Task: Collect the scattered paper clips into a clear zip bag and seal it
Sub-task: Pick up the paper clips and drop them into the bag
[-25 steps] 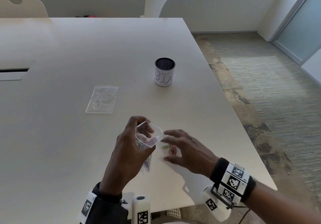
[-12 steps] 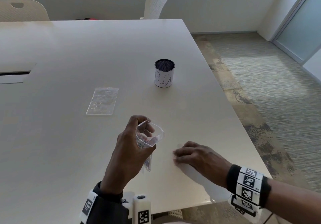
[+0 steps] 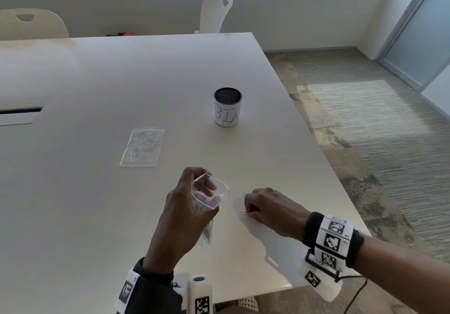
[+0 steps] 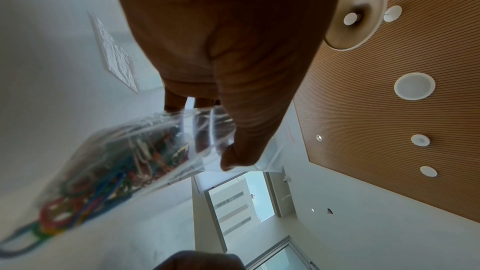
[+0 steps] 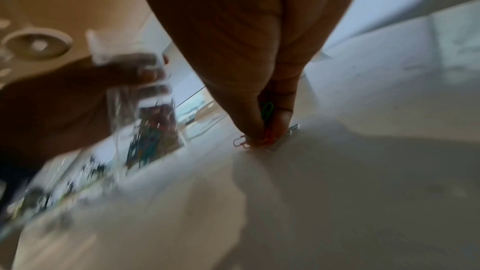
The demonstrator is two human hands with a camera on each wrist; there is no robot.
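My left hand holds a clear zip bag upright just above the white table, its mouth held open. In the left wrist view the zip bag holds several coloured paper clips. To the right of the bag my right hand rests on the table with fingers curled. It pinches a few paper clips against the surface: a green one, a red one and a silver one. A red paper clip sticks out beside the fingertips in the head view.
A second clear zip bag lies flat on the table farther left. A mesh cup labelled BIN stands behind the hands. The table's right edge runs close to my right wrist. White chairs stand at the far side.
My right hand went from spread flat over the clips to curled, sliding them toward me and then pinching them. The left hand and bag stayed nearly still.
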